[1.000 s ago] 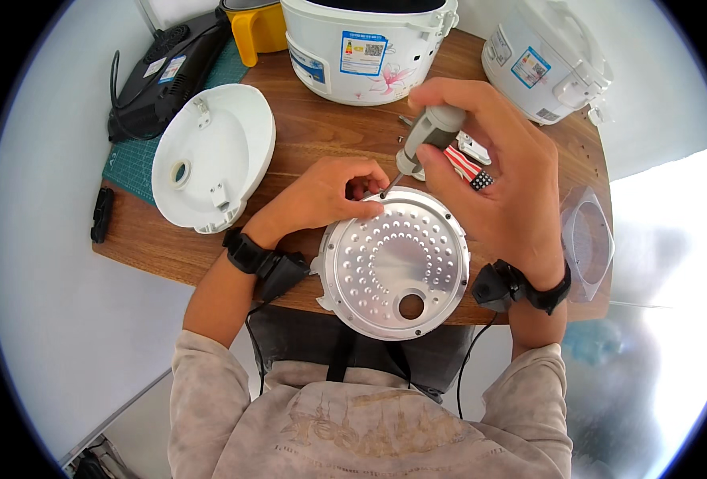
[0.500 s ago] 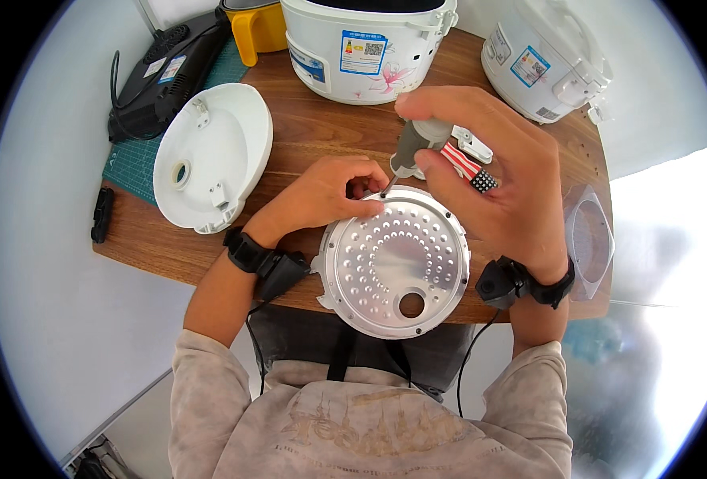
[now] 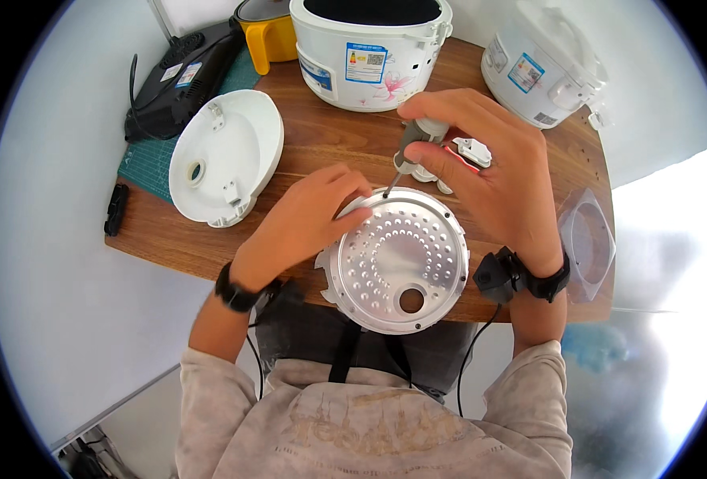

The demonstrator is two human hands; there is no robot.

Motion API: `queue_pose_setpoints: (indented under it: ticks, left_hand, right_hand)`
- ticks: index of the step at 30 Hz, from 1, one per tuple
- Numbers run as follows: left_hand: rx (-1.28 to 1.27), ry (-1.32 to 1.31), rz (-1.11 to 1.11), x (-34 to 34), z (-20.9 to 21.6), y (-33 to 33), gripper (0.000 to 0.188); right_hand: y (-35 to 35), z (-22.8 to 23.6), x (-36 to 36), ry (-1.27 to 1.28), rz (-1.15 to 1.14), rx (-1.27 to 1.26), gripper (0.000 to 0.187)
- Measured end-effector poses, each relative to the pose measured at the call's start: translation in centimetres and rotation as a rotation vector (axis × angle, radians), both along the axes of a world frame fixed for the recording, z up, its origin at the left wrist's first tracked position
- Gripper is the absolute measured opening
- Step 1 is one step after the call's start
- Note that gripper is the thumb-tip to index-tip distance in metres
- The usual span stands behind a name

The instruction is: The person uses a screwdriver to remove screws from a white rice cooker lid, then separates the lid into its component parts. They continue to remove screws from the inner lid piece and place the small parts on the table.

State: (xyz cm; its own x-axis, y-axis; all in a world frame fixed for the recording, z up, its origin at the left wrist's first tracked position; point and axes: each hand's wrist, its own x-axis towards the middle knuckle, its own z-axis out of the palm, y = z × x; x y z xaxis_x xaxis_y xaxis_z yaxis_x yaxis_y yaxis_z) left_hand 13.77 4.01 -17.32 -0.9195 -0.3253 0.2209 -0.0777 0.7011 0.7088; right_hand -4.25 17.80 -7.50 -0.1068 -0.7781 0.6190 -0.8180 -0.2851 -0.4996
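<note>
Screwdriver, grey: gripped in the right hand, thumb on one side of the handle, bent fingers on the other. Long axis slants from the handle, upper right, down and left to the tip. The tip stands at a dark screw spot on the far rim of the disc; firm contact cannot be told.

Metal disc, round, dimpled, with one hole on the near side: at the table's near edge, between the hands and toward the body from both.

Left hand: nearer the disc, at its upper-left rim; holding nothing visible, thumb and fingers parted. Whether it presses on the rim cannot be told. Its fingertips lie just left of the screwdriver tip, the closest thing crowding it.

Also on the table: small white parts, partly behind the right hand; white lid, beyond the left hand; white cooker, at the back; second cooker, back right; clear plastic piece, right of the right wrist.
</note>
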Motion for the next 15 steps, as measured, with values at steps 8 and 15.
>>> queue_pose_setpoints:
  ticks: [8,15]
  left_hand:
    - [1.038,0.322,-0.854,3.2,9.6,9.4,0.004]
    - [1.788,0.93,-1.257,1.5,11.0,18.2,0.033]
  right_hand:
    - [0.3,-0.2,0.1,-0.037,-0.043,0.017,0.03]
    - [0.5,-0.3,0.1,-0.032,-0.05,0.031,0.03]
